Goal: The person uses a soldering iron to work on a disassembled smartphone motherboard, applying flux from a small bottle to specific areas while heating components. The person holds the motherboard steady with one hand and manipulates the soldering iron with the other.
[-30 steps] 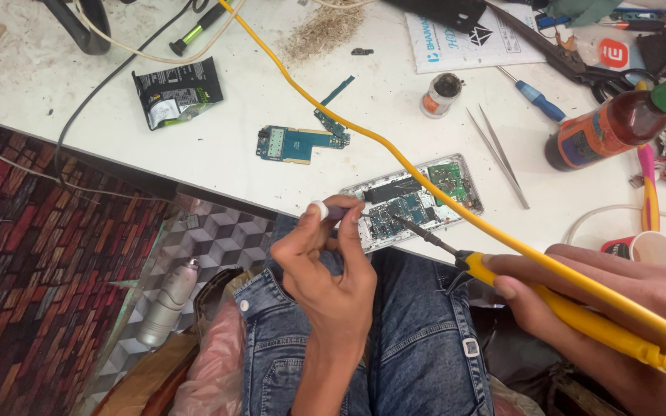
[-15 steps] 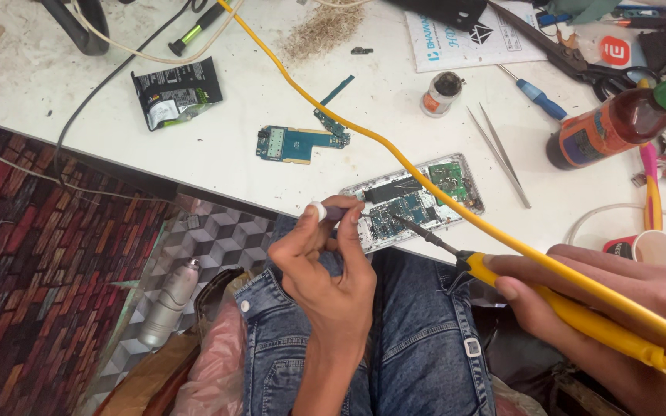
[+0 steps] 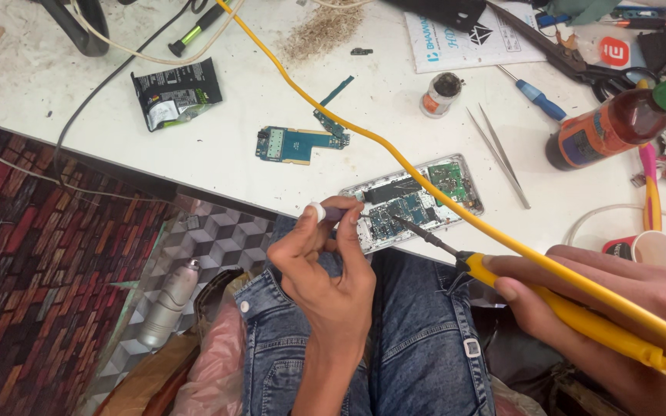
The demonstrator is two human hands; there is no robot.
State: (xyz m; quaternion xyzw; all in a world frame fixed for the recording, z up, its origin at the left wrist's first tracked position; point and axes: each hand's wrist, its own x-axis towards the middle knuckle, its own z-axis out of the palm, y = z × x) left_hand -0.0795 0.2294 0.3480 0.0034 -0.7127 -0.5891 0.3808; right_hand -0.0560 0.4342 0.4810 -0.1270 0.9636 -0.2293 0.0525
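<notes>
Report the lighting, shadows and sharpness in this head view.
Head view: even, soft light on the white table, no harsh glare; faint shadow under the yellow cable; opened phone and left hand sharp; right hand slightly soft at the frame edge; mild wide-angle bending at the borders.

Two hands (image 3: 333, 270), one opened phone (image 3: 414, 202), one tweezers (image 3: 499, 154).

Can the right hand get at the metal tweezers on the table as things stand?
Probably not straight away: the right hand is wrapped around the yellow soldering iron. The tweezers lie bare on the white table, nothing covering them, so the iron would have to go down first.
</notes>
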